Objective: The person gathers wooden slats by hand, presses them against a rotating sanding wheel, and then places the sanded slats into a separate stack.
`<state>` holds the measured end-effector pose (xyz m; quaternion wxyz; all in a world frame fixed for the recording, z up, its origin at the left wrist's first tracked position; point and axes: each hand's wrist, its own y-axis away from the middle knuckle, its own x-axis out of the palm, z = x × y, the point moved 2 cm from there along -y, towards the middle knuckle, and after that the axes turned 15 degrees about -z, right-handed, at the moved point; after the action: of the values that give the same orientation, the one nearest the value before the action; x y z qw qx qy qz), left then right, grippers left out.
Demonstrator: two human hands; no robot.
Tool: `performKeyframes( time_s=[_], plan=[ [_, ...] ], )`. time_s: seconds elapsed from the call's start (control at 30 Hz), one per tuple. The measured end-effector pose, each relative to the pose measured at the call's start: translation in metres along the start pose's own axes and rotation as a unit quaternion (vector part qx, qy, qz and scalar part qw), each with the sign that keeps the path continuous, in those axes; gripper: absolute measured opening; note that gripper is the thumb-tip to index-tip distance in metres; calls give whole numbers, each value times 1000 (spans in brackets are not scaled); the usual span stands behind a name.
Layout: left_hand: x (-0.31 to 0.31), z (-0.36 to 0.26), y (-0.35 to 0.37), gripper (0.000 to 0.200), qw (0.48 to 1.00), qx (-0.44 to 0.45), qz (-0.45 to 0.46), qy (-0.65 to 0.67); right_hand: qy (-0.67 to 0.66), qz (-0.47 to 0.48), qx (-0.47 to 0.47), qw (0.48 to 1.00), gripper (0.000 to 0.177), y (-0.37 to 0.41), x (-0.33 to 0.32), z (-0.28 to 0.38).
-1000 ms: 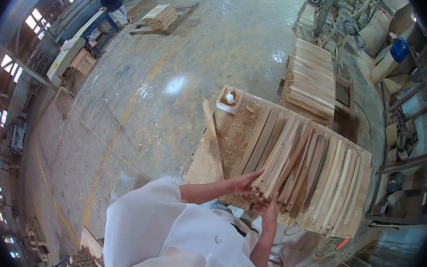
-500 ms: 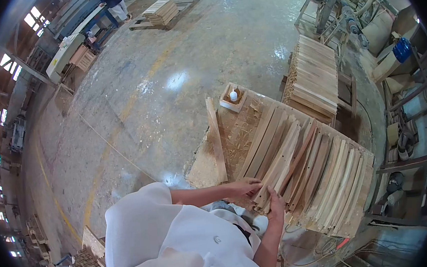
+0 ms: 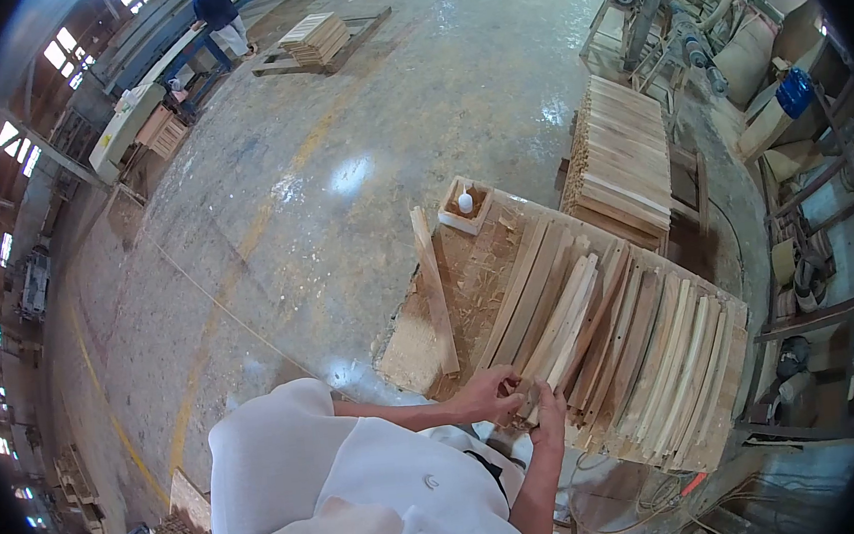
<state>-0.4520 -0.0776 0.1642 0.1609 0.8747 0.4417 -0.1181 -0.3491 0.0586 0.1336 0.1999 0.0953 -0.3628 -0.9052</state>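
Many wooden strips [image 3: 643, 340] lie side by side on a wooden board. My right hand [image 3: 547, 410] is closed round the near end of a pale strip [image 3: 569, 318]. Just left of it, my left hand [image 3: 490, 395] has its thumb and fingers pressed together near the strip ends; what it holds, if anything, is too small to tell. A single strip [image 3: 435, 291] lies apart on the board's left side. Wood shavings [image 3: 483, 273] are scattered beside it. A small wooden box [image 3: 464, 220] with a white bottle [image 3: 465, 202] stands at the board's far corner.
Behind the board stands a stack of wood pieces [image 3: 621, 156]. Farther off, another stack [image 3: 315, 40] rests on a pallet, near a person [image 3: 219, 17] at a long blue machine. Machinery [image 3: 690, 40] and shelving line the right side.
My left hand has drawn slightly left and down, away from my right hand. The whole view has shifted a little.
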Motion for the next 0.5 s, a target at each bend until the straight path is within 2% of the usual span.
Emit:
performKeyframes(
  time_s=[0.03, 0.07, 0.13, 0.17, 0.23, 0.27, 0.3, 0.33, 0.37, 0.4, 0.43, 0.5],
  plan=[
    [2, 3, -1, 43, 998, 2, 3, 56, -18, 15, 7, 1000, 62, 2, -2, -2],
    [3, 9, -8, 43, 998, 3, 2, 58, -35, 30, 12, 999, 60, 2, -3, -2],
    [7, 30, -26, 47, 971, -176, 102, 123, -39, 49, 7, 998, 60, 14, 3, 6],
    [12, 33, -35, 47, 971, -175, 104, 123, -46, 67, 4, 997, 59, 19, 4, 8],
    [25, 27, -59, 52, 980, -163, 35, 107, -44, 74, 23, 996, 61, 13, 6, -1],
    [30, 24, -72, 52, 980, -164, 41, 107, -41, 84, 43, 995, 63, 10, 6, -9],
    [38, 18, -83, 53, 908, -273, 152, 279, -43, 78, 44, 995, 63, 9, 5, -15],
    [48, 14, -88, 55, 782, -368, 254, 434, 13, 76, -9, 997, 61, 9, 5, -19],
    [56, 18, -94, 55, 782, -369, 258, 432, 70, 73, -62, 993, 60, 8, 4, -20],
    [66, 29, -101, 55, 784, -360, 268, 428, 68, 69, -62, 993, 60, 7, -4, -18],
    [71, 30, -103, 56, 787, -352, 279, 423, 144, -26, -116, 982, 59, 2, -24, -12],
    [72, 30, -105, 55, 786, -373, 277, 408, 291, -213, -208, 909, 59, -2, -69, -2]
  ],
)
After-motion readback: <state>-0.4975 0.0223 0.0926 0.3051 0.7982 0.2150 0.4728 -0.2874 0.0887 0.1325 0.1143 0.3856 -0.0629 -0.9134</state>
